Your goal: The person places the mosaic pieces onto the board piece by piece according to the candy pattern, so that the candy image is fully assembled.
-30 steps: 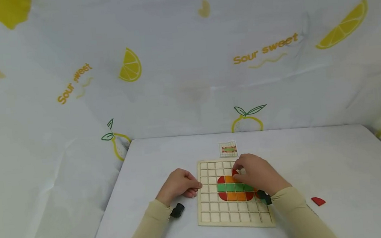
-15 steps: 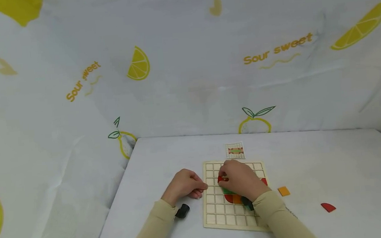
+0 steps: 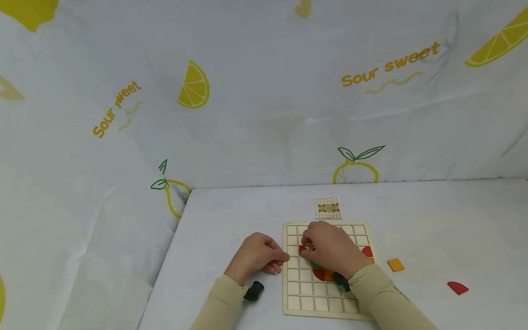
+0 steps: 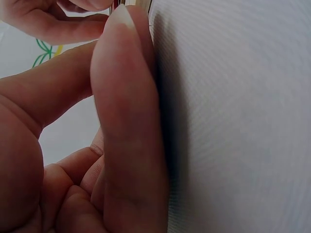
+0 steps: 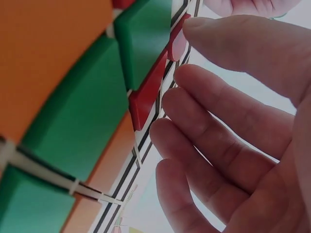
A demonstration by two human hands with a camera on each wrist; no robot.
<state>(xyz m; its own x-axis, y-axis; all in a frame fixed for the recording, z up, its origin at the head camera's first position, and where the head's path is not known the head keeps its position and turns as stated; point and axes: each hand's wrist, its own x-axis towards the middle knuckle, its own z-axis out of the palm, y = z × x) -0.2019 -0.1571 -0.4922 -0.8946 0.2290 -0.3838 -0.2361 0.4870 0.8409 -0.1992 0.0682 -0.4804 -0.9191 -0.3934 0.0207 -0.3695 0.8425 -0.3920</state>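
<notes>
A pale wooden grid board (image 3: 300, 303) lies flat on the white table. At its left edge my left hand (image 3: 256, 254) has thumb and index fingertips together, gripping the rim. My right hand (image 3: 331, 248) reaches over the upper part of the board. Its thumb and index finger pinch a small red quarter-circle tile (image 3: 302, 249), low over the grid at the left of the pattern. In the right wrist view, the thumb touches this red tile (image 5: 179, 44), beside green tiles (image 5: 80, 114) and orange ones. Much of the tile pattern is hidden under my right hand.
A printed pattern card (image 3: 327, 208) lies behind the board. Right of the board are a loose orange square tile (image 3: 396, 264) and a red quarter-circle tile (image 3: 457, 288). Another red tile (image 3: 367, 251) shows at the board's right. A white lemon-print cloth (image 3: 263, 154) hangs behind the table.
My right hand has moved left across the board, from the upper middle to the pattern's left end. The orange square tile came into sight beside the board. My left hand stays at the edge.
</notes>
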